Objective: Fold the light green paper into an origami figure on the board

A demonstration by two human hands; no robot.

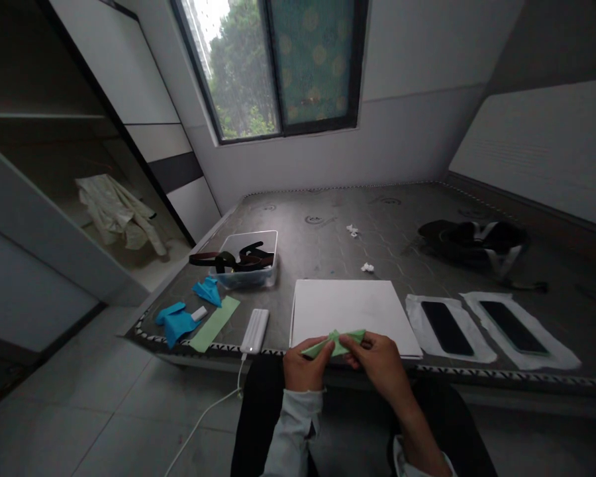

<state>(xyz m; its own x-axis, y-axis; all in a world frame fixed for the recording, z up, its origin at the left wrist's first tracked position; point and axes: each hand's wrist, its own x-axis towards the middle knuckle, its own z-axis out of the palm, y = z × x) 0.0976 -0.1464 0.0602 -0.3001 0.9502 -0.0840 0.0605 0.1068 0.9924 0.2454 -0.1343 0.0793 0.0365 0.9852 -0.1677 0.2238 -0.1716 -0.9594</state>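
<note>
Between my two hands is a folded piece of green paper [355, 336], its pointed ends spreading to both sides. My left hand [305, 363] pinches its left part between thumb and fingers. On the other side, my right hand [377, 358] grips the right part, thumb near the middle. Both hands are over the front edge of a white flat box or board [345, 301] on the mattress. Left of it lie a white power bank [255, 331] with a cable, a green paper strip [215, 324] and folded blue paper pieces [179, 324].
A clear plastic box [251, 278] with belts stands at the left on the mattress [318, 238]. Two dark phones, one a black phone [447, 328], rest on white wipes at right. Behind them lies a black cap [471, 238]. Crumpled white tissue [367, 267] sits farther back.
</note>
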